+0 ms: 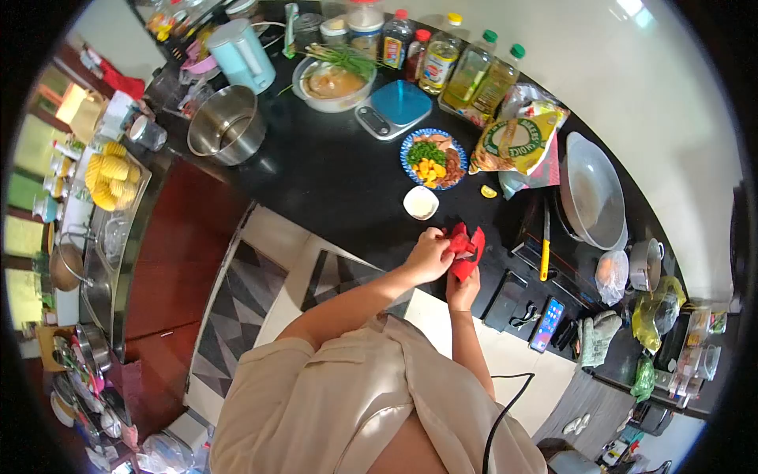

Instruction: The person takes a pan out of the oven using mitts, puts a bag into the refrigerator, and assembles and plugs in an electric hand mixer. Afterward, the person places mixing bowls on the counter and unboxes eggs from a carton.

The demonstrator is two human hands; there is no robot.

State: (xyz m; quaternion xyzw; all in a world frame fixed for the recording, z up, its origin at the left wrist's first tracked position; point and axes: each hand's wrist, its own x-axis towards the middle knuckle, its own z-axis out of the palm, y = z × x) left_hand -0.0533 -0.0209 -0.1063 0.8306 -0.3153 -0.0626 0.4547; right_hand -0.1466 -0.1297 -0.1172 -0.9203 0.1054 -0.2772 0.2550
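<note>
Both hands meet at the counter's front edge around a bright red, folded thing (466,249), which may be a packet or a cloth; its exact kind does not show. My left hand (429,256) pinches its left side with bent fingers. From below, my right hand (463,289) grips the lower part, its fingers mostly hidden behind the red material. Just beyond the hands is a small white bowl (421,203) with pale contents. Behind that bowl, a blue-rimmed plate (408,172) carries chopped greens, yellow pieces and brownish-pink pieces. A cut lemon piece (489,191) lies to the right.
A kitchen scale (395,109), oil bottles (470,75) and a yellow-green bag (517,144) stand farther back. On the right are a yellow-handled knife (545,249), a large pan (592,189) and a phone (546,324). A steel pot (227,126) sits left.
</note>
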